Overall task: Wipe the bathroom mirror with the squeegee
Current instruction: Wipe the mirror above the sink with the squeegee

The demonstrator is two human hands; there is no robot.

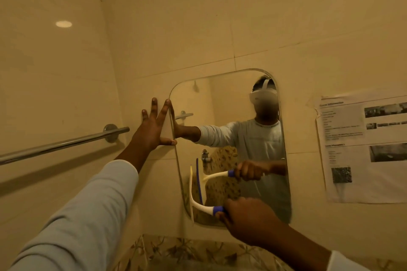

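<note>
A tall mirror (222,103) with rounded corners hangs on the beige tiled wall. My right hand (248,218) grips the blue part of the handle of a white squeegee (198,202). Its blade stands upright against the glass near the mirror's lower left edge. My left hand (154,127) lies flat, fingers spread, on the wall at the mirror's upper left edge, with the thumb touching the rim. The mirror shows the reflection of a person with a headset and both arms.
A chrome towel rail (63,144) runs along the left wall, just left of my left hand. A printed paper sheet (363,147) is stuck on the wall right of the mirror. A floral patterned band (187,251) runs below the mirror.
</note>
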